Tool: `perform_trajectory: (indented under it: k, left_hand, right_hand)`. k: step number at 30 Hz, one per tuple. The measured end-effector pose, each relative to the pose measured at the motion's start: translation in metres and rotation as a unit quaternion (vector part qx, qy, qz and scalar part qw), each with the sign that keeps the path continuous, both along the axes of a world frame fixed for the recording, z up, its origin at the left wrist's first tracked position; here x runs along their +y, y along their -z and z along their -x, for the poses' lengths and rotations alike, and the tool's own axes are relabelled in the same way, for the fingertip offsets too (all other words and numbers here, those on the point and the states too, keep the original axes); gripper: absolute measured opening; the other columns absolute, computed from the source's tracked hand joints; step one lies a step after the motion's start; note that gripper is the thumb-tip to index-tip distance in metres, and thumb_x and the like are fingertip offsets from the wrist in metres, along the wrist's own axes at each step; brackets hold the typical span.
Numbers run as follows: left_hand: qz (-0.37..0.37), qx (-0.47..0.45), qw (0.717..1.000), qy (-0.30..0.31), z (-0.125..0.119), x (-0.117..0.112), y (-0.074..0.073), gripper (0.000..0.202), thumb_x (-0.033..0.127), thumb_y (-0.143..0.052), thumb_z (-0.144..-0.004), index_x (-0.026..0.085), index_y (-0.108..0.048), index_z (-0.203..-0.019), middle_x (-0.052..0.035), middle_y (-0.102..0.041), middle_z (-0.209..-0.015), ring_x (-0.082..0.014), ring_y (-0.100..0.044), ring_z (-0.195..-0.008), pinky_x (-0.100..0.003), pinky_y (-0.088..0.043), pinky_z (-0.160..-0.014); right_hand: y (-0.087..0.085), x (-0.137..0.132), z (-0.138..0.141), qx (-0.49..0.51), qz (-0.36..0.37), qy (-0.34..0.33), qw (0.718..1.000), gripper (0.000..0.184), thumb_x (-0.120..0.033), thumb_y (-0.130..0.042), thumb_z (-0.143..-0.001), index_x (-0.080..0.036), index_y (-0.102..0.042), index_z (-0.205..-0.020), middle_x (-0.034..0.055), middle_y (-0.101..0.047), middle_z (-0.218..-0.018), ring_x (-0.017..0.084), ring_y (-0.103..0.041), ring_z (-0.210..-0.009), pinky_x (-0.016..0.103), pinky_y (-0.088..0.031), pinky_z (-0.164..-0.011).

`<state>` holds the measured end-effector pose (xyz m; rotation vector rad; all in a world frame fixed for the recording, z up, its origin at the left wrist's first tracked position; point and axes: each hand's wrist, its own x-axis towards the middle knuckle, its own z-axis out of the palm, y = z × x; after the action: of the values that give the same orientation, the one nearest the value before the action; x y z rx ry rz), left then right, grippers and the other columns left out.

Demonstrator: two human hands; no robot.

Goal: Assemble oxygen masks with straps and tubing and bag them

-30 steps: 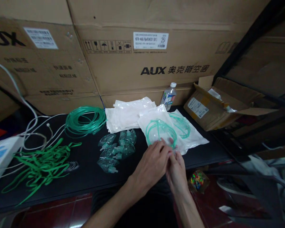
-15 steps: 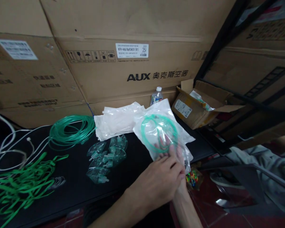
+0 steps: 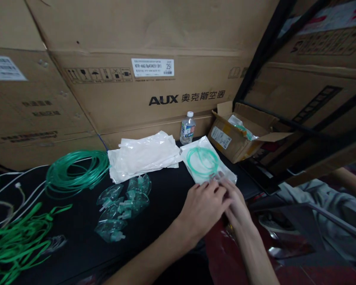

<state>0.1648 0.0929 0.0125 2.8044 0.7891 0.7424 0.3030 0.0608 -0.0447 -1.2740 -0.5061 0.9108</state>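
My left hand (image 3: 203, 206) and my right hand (image 3: 235, 204) meet at the near edge of a clear plastic bag (image 3: 206, 162) that holds coiled green tubing. The bag lies flat on the black table (image 3: 166, 198). Fingers of both hands are curled and pinch the bag's near end. Left of my hands lies a cluster of clear green masks (image 3: 123, 204). A stack of empty white bags (image 3: 145, 154) sits behind them.
A coil of green tubing (image 3: 75, 172) and a heap of green straps (image 3: 16, 237) lie on the left, beside white cables (image 3: 6, 190). A water bottle (image 3: 187, 128) and an open cardboard box (image 3: 240, 134) stand at the back right. Large cartons (image 3: 154, 79) wall the rear.
The bag with tubing was lifted up half a second ago and now lies flat on the table. Both hands stayed at its near end. The view shifted right.
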Motion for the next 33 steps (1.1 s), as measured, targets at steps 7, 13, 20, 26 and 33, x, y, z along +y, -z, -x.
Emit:
perform_trajectory:
  k: [7,13,20,26,33]
  left_hand:
    - [0.110,-0.099,0.986,-0.078,0.027,0.004,0.022,0.024,0.030,-0.053,-0.106,0.019,-0.068,-0.121,-0.0078,-0.072,-0.115,-0.0239,-0.070,-0.106,-0.041,-0.058,-0.096]
    - [0.128,-0.004,0.987,-0.101,-0.030,0.023,0.052,0.076,0.046,-0.065,-0.098,0.015,-0.035,-0.160,-0.0256,-0.024,-0.171,-0.0442,-0.021,-0.159,-0.077,-0.021,-0.120]
    - [0.135,0.044,0.989,-0.034,-0.026,0.049,0.081,0.094,0.058,-0.074,-0.088,0.022,-0.030,-0.163,-0.0181,-0.017,-0.174,-0.0391,-0.013,-0.161,-0.075,-0.017,-0.123]
    - [0.175,-0.012,0.976,-0.127,-0.005,0.040,0.090,0.080,0.046,-0.060,-0.100,0.007,-0.027,-0.162,-0.0307,-0.013,-0.171,-0.0430,-0.012,-0.159,-0.068,-0.024,-0.124]
    - [0.233,-0.106,0.959,-0.123,-0.032,0.058,0.098,0.072,0.030,-0.053,-0.102,0.007,-0.022,-0.163,-0.0292,-0.024,-0.169,-0.0365,-0.021,-0.159,-0.060,-0.029,-0.126]
  right_hand:
    - [-0.008,-0.087,-0.021,-0.266,0.099,0.160,0.945,0.039,-0.055,-0.070,-0.089,-0.025,-0.081,-0.112,0.0115,-0.080,-0.121,0.037,-0.072,-0.119,0.059,-0.050,-0.112]
    - [-0.028,-0.013,-0.045,-0.569,-0.019,0.068,0.820,0.037,-0.047,-0.052,-0.103,-0.024,-0.076,-0.120,0.0132,-0.072,-0.134,0.030,-0.068,-0.125,0.052,-0.049,-0.114]
    - [0.038,0.049,-0.069,-0.599,0.046,-0.020,0.799,0.072,-0.066,-0.044,-0.100,-0.014,-0.059,-0.147,0.0252,-0.056,-0.152,0.046,-0.046,-0.146,0.073,-0.034,-0.115]
    - [0.049,0.042,-0.094,-0.600,0.096,0.008,0.795,0.074,-0.062,-0.047,-0.101,-0.010,-0.046,-0.155,0.0277,-0.057,-0.149,0.042,-0.051,-0.142,0.063,-0.040,-0.116]
    - [0.042,0.053,-0.113,-0.602,0.157,-0.031,0.782,0.030,-0.038,-0.066,-0.101,-0.019,-0.067,-0.124,0.0094,-0.069,-0.129,0.026,-0.070,-0.111,0.048,-0.059,-0.095]
